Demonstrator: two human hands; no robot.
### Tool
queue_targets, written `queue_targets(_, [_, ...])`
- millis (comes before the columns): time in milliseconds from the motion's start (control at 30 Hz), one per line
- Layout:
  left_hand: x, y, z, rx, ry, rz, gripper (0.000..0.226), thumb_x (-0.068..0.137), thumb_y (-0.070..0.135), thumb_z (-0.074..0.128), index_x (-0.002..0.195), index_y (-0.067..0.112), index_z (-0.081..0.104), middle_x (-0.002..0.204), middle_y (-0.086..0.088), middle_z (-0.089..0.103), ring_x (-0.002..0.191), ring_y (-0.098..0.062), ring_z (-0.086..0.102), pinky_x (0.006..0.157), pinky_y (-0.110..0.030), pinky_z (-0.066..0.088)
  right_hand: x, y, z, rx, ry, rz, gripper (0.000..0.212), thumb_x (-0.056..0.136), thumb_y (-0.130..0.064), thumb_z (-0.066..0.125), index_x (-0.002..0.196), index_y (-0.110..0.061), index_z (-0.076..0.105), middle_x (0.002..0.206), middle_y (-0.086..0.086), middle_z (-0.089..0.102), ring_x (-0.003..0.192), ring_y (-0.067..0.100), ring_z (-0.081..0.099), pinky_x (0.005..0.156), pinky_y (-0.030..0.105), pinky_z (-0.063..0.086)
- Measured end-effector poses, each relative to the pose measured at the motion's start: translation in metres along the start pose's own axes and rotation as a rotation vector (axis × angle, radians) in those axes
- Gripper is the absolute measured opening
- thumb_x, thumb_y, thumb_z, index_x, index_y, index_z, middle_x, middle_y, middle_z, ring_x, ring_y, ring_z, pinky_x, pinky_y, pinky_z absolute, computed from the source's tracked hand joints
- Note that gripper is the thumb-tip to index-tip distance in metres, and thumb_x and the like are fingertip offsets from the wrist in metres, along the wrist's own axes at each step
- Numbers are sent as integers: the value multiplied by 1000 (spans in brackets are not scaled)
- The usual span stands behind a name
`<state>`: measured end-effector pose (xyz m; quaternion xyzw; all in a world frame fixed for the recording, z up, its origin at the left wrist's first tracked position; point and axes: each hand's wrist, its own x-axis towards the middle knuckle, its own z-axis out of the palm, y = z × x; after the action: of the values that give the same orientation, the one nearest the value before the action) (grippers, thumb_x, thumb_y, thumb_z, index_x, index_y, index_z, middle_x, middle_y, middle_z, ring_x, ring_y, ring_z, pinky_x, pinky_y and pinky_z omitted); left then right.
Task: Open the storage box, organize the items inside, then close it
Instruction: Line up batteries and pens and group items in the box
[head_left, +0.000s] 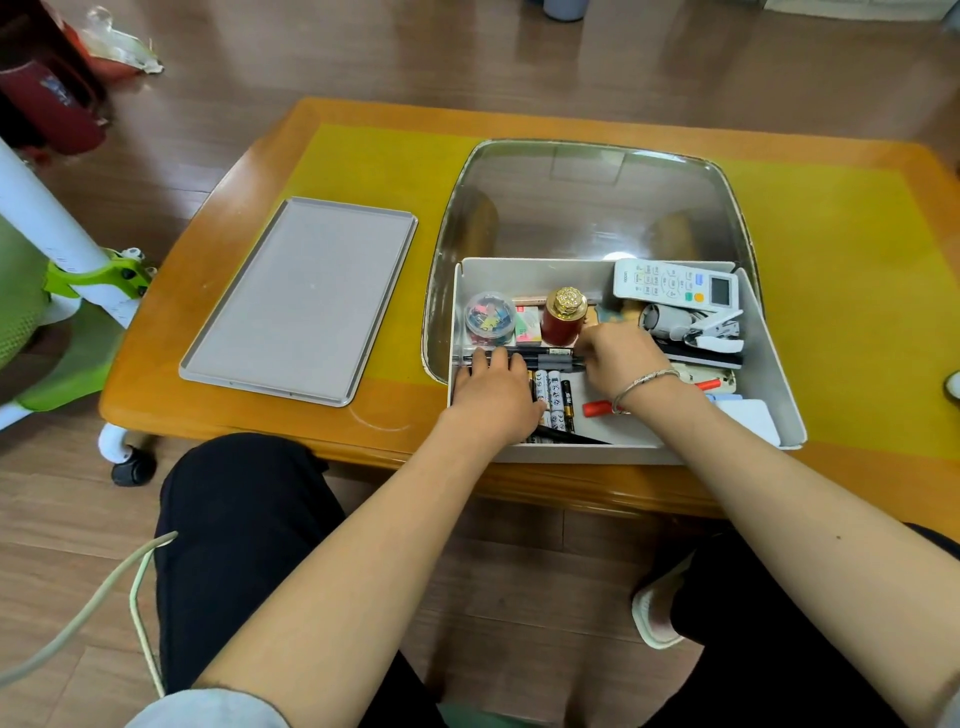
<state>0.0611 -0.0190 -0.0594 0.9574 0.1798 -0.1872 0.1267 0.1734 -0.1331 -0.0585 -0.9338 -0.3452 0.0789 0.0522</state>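
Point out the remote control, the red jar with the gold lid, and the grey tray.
remote control (675, 285), head view, on its button face.
red jar (560, 326), head view, on its red body.
grey tray (304, 299), head view, on its flat middle.

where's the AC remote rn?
Head view: the remote lies in the storage box's far right corner, above the stapler.

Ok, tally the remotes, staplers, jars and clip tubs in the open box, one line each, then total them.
Remote: 1
Stapler: 1
Jar: 1
Clip tub: 1
Total: 4
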Motion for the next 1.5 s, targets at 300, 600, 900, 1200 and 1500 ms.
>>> queue_targets(300, [2,-3,1,-29,30,24,72,98,46,42,152,12,9,160,-13,5,147,-32,-1,117,-50,11,-27,2,-25,104,-334,-128,17,71,-32,80,73,-17,71,72,-6,68,71,9,63,72,26,52])
queue_targets(600, [1,-3,0,-27,-12,5,68,101,40,39,153,11,7,160,-15,0,147,-33,-2,117,-49,12,-29,-4,-12,37,-519,-184,6,77,-16,72,83,-15,74,88,-2,73,72,6,60,77,22,52])
queue_targets(900, [-14,-9,-18,-395,325,205,26,101,29,41,117,15,57,108,-5,63,97,-21,59,77,-33,48,-33,9,-33,380,-286,-123,11,75,-21,78,81,-15,71,69,-6,68,59,2,59,62,10,47])
queue_targets(1200, [-20,-18,-35,-949,441,140,11,89,21,66,98,19,61,84,-2,65,79,-17,64,75,-29,54,-38,3,-37,563,-102,-147,14,77,-7,74,89,-12,70,67,-11,59,58,-3,52,60,5,44])
queue_targets(1500, [-23,-21,-18,-458,334,271,27,91,26,63,117,21,66,108,-1,69,98,-17,60,86,-35,49,-38,-8,-40,1138,-24,-119,16,77,8,69,89,-1,64,85,13,70,76,15,71,68,27,58])
